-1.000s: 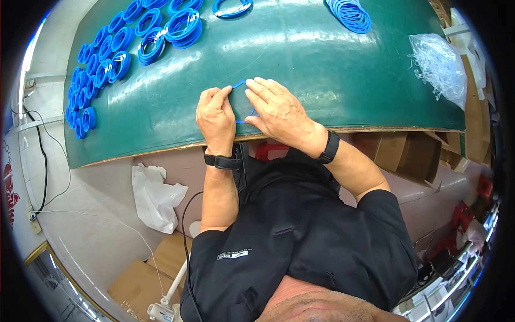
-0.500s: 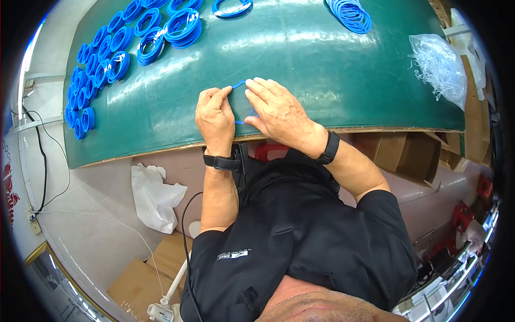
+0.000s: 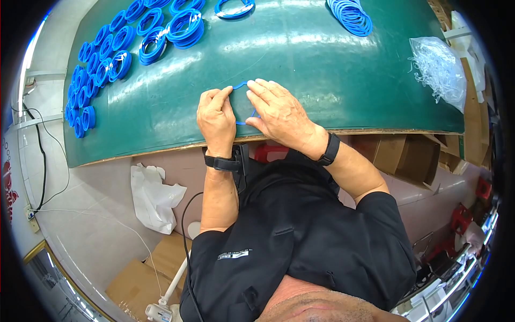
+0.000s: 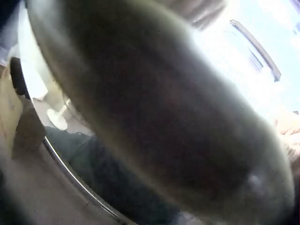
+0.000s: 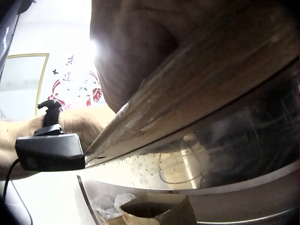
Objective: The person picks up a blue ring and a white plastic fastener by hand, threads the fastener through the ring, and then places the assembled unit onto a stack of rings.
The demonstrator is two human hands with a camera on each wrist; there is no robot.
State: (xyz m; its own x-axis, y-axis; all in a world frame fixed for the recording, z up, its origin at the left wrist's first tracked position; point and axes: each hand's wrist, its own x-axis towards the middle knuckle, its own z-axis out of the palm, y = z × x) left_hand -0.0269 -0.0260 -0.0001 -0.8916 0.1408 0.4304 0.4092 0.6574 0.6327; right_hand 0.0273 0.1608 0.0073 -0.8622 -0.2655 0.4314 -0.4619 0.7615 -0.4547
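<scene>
In the head view, a thin blue loop (image 3: 241,123) lies near the front edge of the green table (image 3: 343,102), partly covered by both hands. The left hand (image 3: 216,121) has curled fingers and pinches the loop's left side between thumb and fingers. Over its right side rests the right hand (image 3: 281,114), fingers extended together and thumb apart. A dark blurred shape fills most of the left wrist view. Part of a hand (image 5: 131,51) shows above the table's wooden edge (image 5: 187,89) in the right wrist view; fingertips and loop are hidden there.
Many coiled blue bundles (image 3: 185,29) cover the table's far left. A blue coil (image 3: 234,9) lies at the back, another fanned pile (image 3: 351,17) farther right. A clear plastic bag (image 3: 440,72) sits at the right end. Cardboard boxes (image 3: 410,158) stand below the edge.
</scene>
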